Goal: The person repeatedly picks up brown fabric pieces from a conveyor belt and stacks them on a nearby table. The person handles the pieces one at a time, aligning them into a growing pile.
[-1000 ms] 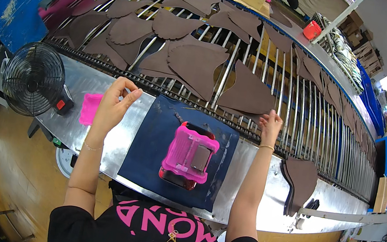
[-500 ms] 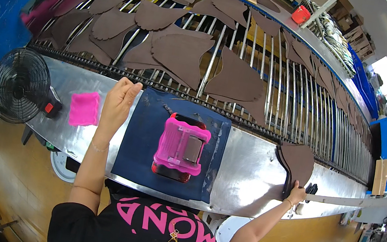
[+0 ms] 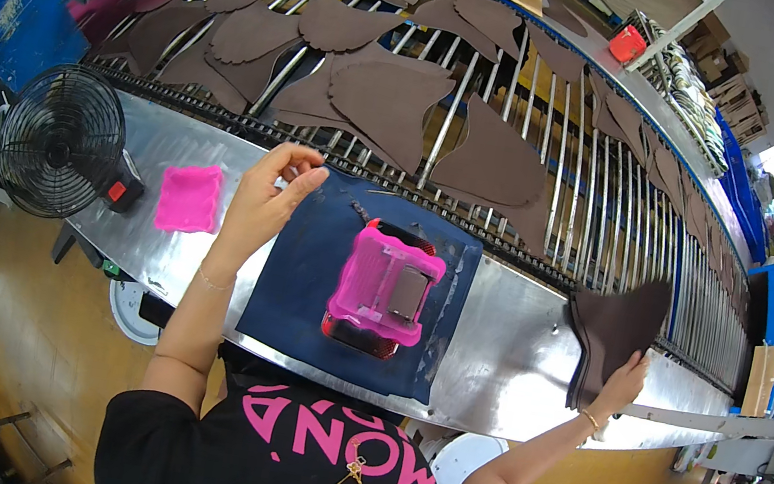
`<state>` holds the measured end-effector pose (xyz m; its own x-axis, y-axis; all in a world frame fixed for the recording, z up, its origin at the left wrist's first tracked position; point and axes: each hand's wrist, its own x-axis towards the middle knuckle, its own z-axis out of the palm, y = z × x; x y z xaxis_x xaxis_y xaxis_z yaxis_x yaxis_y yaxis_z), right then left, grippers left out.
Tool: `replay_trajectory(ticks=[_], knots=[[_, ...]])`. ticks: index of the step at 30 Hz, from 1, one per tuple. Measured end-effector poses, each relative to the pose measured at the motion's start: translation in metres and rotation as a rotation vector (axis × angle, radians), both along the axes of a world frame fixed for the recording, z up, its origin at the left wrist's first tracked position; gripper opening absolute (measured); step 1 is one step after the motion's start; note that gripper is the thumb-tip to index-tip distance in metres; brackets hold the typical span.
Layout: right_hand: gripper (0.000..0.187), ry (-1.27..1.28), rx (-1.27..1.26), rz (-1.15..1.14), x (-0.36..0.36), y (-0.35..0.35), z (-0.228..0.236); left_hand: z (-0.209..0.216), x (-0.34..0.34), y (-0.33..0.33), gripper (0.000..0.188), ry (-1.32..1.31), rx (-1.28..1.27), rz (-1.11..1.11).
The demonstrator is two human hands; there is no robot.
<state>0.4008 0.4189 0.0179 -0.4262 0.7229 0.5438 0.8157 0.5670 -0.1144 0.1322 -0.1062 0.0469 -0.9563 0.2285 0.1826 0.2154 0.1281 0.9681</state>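
My right hand (image 3: 624, 381) grips the edge of a dark brown cut leather-like piece (image 3: 636, 317), tilted up over a small stack of similar pieces (image 3: 582, 339) at the right of the metal table. Whether it has hold of one sheet or more, I cannot tell. Empty, my left hand (image 3: 276, 186) hovers over the far left corner of a dark blue mat (image 3: 297, 299), its thumb apart from loosely bent fingers. On that mat, to the right of the hand, lies a pink scalloped tray-like device (image 3: 370, 285) with a grey block and red-black ends.
A roller conveyor (image 3: 569, 180) bearing several brown pieces (image 3: 379, 99) runs beyond the metal table (image 3: 500, 361). To the left are a pink scalloped pad (image 3: 189, 199) and a black fan (image 3: 62, 142). A pale bar (image 3: 713, 421) reaches in at the right.
My right hand has raised the brown piece's near edge off the stack and moved slightly right. My left hand has shifted a little right, its thumb parting from the fingers.
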Motion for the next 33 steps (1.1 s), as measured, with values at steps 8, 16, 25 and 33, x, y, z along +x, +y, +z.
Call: replay_trajectory(ticks=[8,16,25,33], knots=[[0.039,0.915,-0.34,0.69,-0.113,-0.176,0.053,0.025,0.009,0.044,0.055,0.144,0.163,-0.027],[0.032,0.613,-0.762,1.236,-0.16,-0.284,0.05,0.047,0.001,-0.029,0.023,-0.021,0.406,0.009],[0.017,0.39,-0.685,1.454,-0.156,-0.281,0.03,0.038,0.0,-0.074,0.016,0.048,0.141,0.061],[0.022,0.145,-0.487,1.293,-0.109,-0.246,0.042,0.029,0.003,-0.037,0.008,0.035,-0.307,-0.266]])
